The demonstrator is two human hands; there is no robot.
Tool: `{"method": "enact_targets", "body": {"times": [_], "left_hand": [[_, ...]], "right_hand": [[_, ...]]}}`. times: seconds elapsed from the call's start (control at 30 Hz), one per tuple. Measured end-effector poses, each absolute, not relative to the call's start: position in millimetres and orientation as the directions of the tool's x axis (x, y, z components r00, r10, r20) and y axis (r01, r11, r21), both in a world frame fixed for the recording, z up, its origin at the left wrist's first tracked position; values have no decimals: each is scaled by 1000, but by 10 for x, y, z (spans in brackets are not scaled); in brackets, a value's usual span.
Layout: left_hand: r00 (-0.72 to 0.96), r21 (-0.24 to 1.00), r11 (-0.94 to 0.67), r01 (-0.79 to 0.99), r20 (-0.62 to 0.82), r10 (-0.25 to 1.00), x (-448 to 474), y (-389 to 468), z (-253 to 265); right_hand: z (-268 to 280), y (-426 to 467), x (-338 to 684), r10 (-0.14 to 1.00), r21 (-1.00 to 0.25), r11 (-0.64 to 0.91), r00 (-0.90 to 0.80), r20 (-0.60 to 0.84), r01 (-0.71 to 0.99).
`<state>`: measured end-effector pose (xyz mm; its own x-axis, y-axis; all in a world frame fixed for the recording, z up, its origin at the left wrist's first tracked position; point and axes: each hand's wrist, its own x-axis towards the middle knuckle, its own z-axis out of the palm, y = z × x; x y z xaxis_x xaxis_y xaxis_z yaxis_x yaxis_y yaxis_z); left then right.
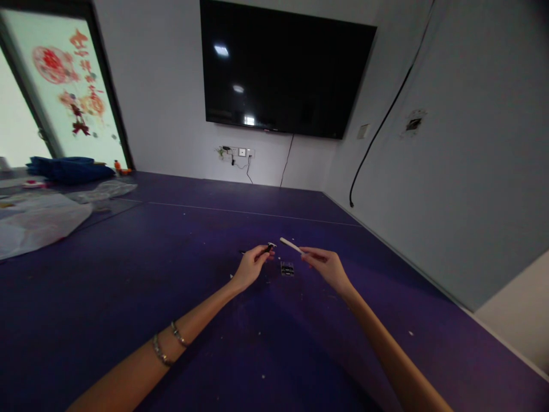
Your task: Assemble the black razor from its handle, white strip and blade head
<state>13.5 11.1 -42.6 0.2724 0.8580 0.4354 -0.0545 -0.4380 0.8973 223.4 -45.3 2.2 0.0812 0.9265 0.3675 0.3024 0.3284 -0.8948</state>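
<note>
My left hand (252, 266) is closed on a small dark piece (269, 248) with a short pale, metal-looking end; its exact kind is too small to tell. Opposite it, my right hand (326, 265) pinches one end of a slim white stick-like handle (291, 245), whose free end points toward the left hand. A gap separates the two held things. Between and just below my hands, a small dark square piece with clear edges (287, 269) lies on the purple surface (206, 343). A thin dark sliver (242, 252) shows beside the left hand.
Clear plastic sheeting (43, 223) and a folded blue cloth (71, 170) lie at the far left, with a small orange object (122, 169) nearby. White specks dot the surface. A black cable (381, 127) hangs down the right wall. A television (283, 68) is mounted ahead.
</note>
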Motion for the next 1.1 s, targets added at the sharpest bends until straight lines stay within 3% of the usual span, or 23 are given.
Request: {"method": "enact_targets", "body": {"times": [0.23, 0.43, 0.63, 1.1], "left_hand": [[291, 908, -410, -85, 416, 861, 158, 42, -374], [290, 916, -389, -101, 401, 869, 151, 54, -363], [312, 884, -456, -100, 463, 829, 155, 55, -375], [327, 813, -582, 21, 545, 772, 134, -12, -275]], "right_hand": [[33, -493, 2178, 905, -844, 391, 13, 425, 366], [10, -471, 2228, 910, -863, 366, 60, 410, 349], [9, -492, 2199, 904, -842, 410, -34, 426, 351], [27, -519, 2251, 878, -797, 459, -62, 475, 393]]}}
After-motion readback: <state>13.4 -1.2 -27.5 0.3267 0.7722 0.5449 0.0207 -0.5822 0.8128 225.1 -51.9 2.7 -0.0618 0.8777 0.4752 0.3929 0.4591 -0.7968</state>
